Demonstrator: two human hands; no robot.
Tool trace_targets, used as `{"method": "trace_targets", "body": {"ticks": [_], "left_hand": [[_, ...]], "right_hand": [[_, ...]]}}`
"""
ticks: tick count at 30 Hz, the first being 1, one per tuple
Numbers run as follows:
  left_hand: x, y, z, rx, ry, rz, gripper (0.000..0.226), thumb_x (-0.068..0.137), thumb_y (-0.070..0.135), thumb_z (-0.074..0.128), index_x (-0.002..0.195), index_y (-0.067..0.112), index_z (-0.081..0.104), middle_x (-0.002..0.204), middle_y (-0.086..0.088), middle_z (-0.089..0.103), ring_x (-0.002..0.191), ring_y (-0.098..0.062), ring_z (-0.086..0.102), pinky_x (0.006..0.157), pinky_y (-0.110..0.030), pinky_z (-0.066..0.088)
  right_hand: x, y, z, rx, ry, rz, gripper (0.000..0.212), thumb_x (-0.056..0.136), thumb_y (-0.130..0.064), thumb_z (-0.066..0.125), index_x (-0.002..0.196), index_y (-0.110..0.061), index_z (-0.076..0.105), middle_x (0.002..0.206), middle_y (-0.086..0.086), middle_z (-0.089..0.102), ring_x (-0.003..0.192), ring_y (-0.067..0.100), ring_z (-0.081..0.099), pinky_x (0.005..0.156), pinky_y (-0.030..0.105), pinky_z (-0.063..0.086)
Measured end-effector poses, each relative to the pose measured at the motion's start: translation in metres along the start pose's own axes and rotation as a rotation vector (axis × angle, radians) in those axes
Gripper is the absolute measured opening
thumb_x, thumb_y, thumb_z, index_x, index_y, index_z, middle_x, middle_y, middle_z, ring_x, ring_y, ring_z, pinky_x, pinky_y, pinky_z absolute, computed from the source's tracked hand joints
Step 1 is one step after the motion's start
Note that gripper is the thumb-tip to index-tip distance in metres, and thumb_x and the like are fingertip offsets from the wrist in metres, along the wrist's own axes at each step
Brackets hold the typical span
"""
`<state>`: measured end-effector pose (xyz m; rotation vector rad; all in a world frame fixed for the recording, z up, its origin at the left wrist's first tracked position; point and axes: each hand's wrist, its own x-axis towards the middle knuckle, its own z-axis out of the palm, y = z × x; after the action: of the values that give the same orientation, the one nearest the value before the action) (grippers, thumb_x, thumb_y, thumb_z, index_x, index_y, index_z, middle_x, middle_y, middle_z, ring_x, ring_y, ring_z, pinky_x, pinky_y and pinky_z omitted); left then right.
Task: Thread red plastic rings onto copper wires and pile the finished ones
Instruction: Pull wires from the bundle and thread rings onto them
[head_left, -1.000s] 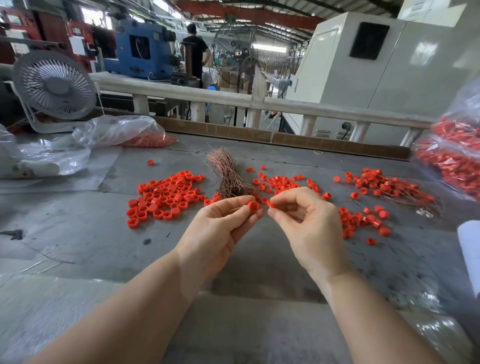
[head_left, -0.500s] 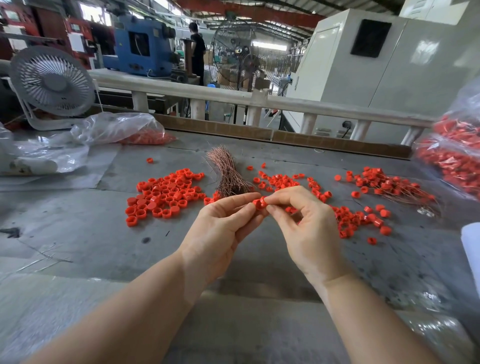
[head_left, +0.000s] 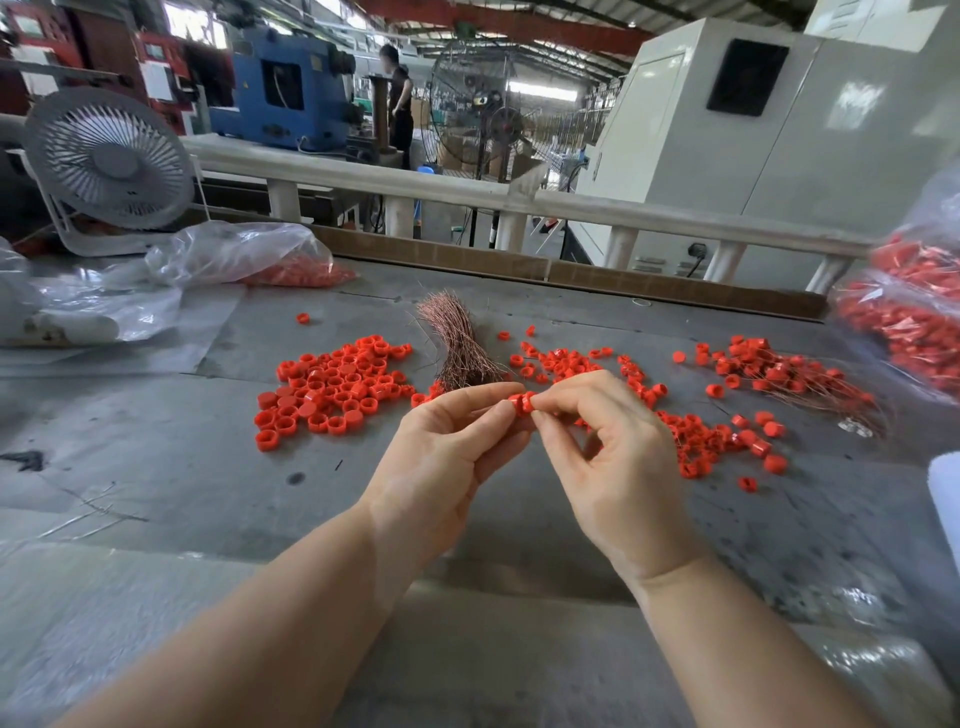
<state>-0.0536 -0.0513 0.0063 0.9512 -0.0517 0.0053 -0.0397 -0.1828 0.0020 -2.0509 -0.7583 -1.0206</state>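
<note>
Hands meet above the bench (head_left: 156, 483): the left hand (head_left: 447, 457) pinches a red ring (head_left: 515, 404), and the right hand (head_left: 618, 457) pinches a second ring (head_left: 529, 401) hard against it. Any wire between them is too fine to see. Beyond lie loose rings (head_left: 332, 387), the copper wire bundle (head_left: 460, 343), and, far right, nearer the right hand, the finished pile (head_left: 779, 371).

Left hand (head_left: 441, 457) and right hand (head_left: 618, 462) pinching red rings (head_left: 521, 403), table (head_left: 156, 467)
</note>
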Motion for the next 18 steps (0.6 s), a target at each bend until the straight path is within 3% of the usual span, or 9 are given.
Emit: {"method": "trace_targets", "body": {"ticks": [14,18], "left_hand": [[0.0016,-0.0028,-0.0032,0.054,-0.015,0.039,0.012,0.074,0.006,0.062,0.083,0.009,0.069,0.078,-0.007,0.072,0.074,-0.011,0.068,0.072,-0.020,0.056],[0.0010,-0.0029,-0.0030,0.068,-0.015,0.045,0.012,0.080,0.003,0.059,0.083,0.009,0.069,0.078,-0.007,0.072,0.075,-0.011,0.068,0.072,-0.021,0.056]], "right_hand": [[-0.0001,-0.0016,-0.0003,-0.027,0.007,-0.040,0.006,0.083,-0.006,0.063,0.082,-0.006,0.068,0.082,0.001,0.062,0.077,0.015,0.060,0.072,0.029,0.051],[-0.0002,-0.0023,-0.0006,-0.025,0.012,-0.040,0.006,0.083,-0.006,0.063,0.081,-0.005,0.068,0.082,0.002,0.062,0.077,0.016,0.060,0.071,0.030,0.051]]}}
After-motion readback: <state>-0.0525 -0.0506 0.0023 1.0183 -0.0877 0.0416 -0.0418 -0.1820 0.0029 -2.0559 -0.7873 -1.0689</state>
